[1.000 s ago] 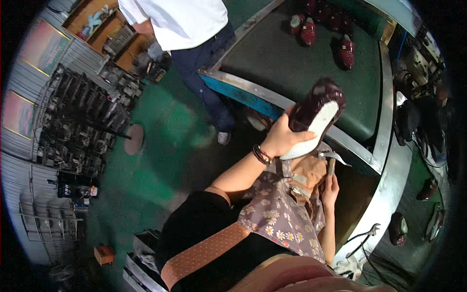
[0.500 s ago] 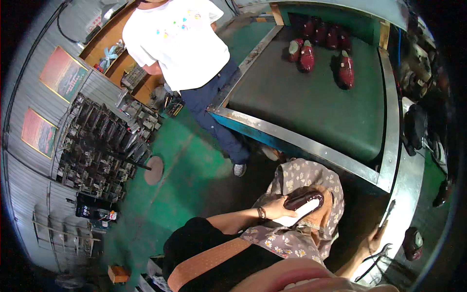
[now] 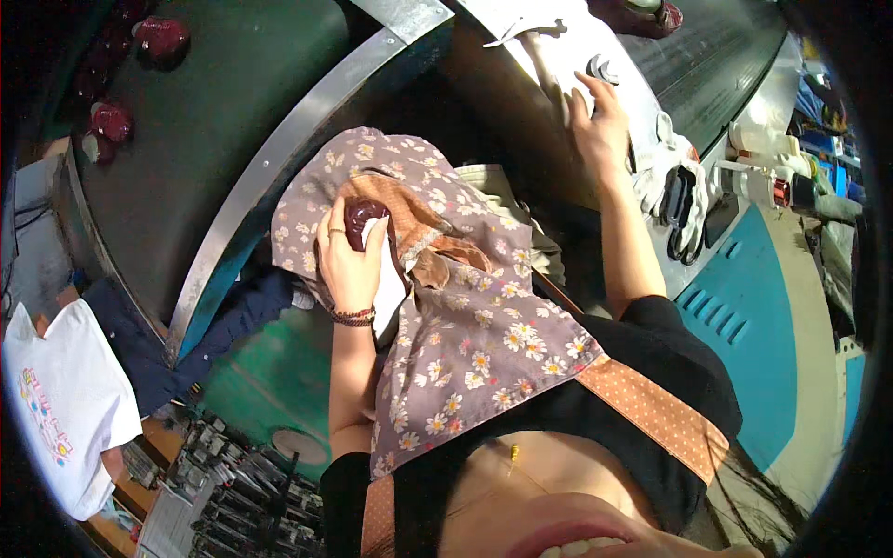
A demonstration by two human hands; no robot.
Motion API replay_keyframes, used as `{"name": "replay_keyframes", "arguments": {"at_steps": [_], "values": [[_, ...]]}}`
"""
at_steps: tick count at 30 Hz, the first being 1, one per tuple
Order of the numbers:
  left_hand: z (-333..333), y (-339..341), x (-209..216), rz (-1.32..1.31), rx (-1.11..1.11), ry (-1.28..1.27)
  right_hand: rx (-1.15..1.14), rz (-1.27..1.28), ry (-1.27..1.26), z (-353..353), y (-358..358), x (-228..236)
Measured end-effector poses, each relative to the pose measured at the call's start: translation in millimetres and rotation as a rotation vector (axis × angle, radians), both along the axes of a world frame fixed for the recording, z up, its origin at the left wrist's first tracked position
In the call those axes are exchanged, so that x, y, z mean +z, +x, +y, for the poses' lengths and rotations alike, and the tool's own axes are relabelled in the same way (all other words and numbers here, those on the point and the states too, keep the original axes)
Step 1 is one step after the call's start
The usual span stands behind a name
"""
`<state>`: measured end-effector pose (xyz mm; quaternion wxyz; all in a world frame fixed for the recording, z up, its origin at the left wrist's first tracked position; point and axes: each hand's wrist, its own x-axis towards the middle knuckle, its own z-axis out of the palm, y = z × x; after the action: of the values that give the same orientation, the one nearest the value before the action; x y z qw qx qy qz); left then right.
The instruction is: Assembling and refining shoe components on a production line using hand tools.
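My left hand (image 3: 350, 270) is closed round a dark red shoe (image 3: 368, 216) on my lap, its white underside (image 3: 389, 288) facing up. Beneath the shoe, an orange-brown cloth (image 3: 419, 209) lies over my floral apron (image 3: 465, 353). My right hand (image 3: 605, 126) reaches out over a bright metal ledge (image 3: 623, 42), fingers apart and seemingly holding nothing. Just past its fingertips lies a dark tool with curved jaws (image 3: 603, 70). Farther along the ledge is a thin pale tool (image 3: 526, 33); its kind is unclear.
A metal-framed green conveyor belt (image 3: 242, 74) carries several dark red shoes (image 3: 163, 42) at the left. Another person in a white shirt (image 3: 70, 409) stands beyond it. White gloves (image 3: 659, 153) and black-handled items (image 3: 684, 200) lie right of my forearm. Another belt (image 3: 716, 56) runs at upper right.
The view has swung right, so the belt and the other person now appear at the left. My left hand still holds the shoe. My right hand is now spread above the ledge by the curved-jaw tool.
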<state>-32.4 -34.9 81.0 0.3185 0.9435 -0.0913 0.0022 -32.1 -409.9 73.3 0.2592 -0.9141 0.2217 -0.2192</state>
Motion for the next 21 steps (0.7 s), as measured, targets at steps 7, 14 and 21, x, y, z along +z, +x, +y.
{"name": "replay_keyframes", "arguments": {"at_steps": [7,14,21], "values": [[9.0,5.8,-14.7,0.119,0.108,-0.252,-0.209,0.127,-0.328,-40.3,-55.3,0.4],[25.4,14.2,-50.8,0.126,0.319,-0.507,-0.181,0.25,-0.329,-39.3,-24.9,-30.6],[16.6,-7.3,-51.4,0.039,0.311,-0.491,0.316,0.337,-0.78,-142.1,-33.6,-58.7]]}}
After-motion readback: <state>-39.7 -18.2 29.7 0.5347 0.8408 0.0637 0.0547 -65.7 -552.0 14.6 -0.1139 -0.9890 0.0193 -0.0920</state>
